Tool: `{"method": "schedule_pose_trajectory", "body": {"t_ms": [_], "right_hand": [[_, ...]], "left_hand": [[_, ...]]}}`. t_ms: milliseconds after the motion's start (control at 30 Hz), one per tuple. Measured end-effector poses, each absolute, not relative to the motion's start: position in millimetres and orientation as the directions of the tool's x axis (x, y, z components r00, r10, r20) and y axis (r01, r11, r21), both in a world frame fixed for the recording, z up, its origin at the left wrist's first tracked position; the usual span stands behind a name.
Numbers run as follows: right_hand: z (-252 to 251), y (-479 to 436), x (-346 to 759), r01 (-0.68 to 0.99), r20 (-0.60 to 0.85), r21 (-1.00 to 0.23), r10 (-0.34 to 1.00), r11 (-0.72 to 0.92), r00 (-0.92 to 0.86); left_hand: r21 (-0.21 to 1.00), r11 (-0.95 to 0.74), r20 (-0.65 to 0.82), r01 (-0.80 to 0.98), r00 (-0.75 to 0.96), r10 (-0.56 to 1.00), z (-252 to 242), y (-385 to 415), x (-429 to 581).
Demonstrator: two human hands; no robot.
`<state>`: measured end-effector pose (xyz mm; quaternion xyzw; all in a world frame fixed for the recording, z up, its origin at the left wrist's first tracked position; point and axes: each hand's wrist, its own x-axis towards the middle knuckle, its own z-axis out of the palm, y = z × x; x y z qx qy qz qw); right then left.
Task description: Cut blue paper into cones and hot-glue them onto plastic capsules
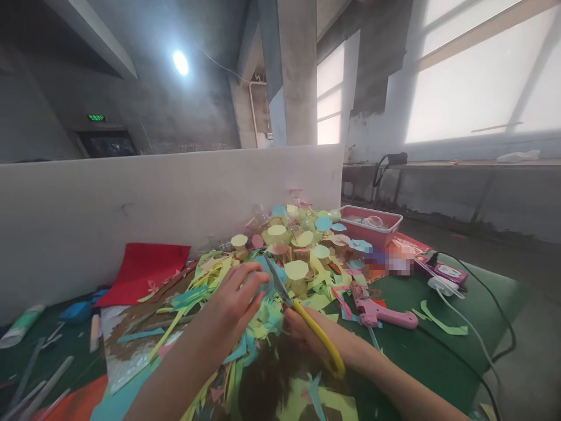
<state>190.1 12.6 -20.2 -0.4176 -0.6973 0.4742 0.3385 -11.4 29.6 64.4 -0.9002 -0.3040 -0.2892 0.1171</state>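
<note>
My right hand [300,328] grips a pair of scissors [319,338] with yellow handles. Their metal blades point up and away, beside the fingers of my left hand [241,295]. Those fingers are curled round a light-blue piece [264,275] that looks like paper; its full shape is partly hidden behind them. Just beyond both hands stand several small clear cups topped with cut paper pieces, such as a pale yellow one [296,269]. Paper scraps [263,321] in green, yellow and blue lie heaped beneath my hands.
A pink glue gun [390,316] with a black cord lies on the green tabletop [486,292] at right. Behind it stands a pink basket [372,231] holding clear items. Red sheet material [144,272] lies at left, near a glue-stick-like tube [21,326]. A white partition [175,199] borders the back.
</note>
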Motion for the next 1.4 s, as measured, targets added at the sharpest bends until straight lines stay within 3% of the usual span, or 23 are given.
{"method": "schedule_pose_trajectory", "body": {"t_ms": [167,500,900,1033,1267,1400], "right_hand": [[-11,10,190,0.358,-0.039,-0.928,0.934,0.098,-0.356],[-2,5,198,0.344,0.101,-0.891,0.867,0.297,-0.488],[-10,9,195,0.349,-0.087,-0.936,0.936,0.04,-0.342],[-2,8,196,0.393,-0.133,-0.919,0.937,0.004,-0.322],[-11,8,192,0.387,-0.056,-0.918,0.94,0.084,-0.337],[-13,8,190,0.395,-0.052,-0.914,0.938,0.094,-0.343]], "left_hand": [[-0.048,-0.787,0.575,0.615,0.661,0.482,68,27,-12],[-0.013,-0.803,0.56,0.596,0.67,0.488,74,25,-13],[-0.012,-0.843,0.514,0.538,0.726,0.456,68,28,-10],[0.001,-0.823,0.572,0.569,0.674,0.467,67,28,-8],[-0.011,-0.742,0.633,0.67,0.579,0.514,64,29,-4],[0.058,-0.608,0.642,0.792,0.436,0.63,60,29,-6]]}}
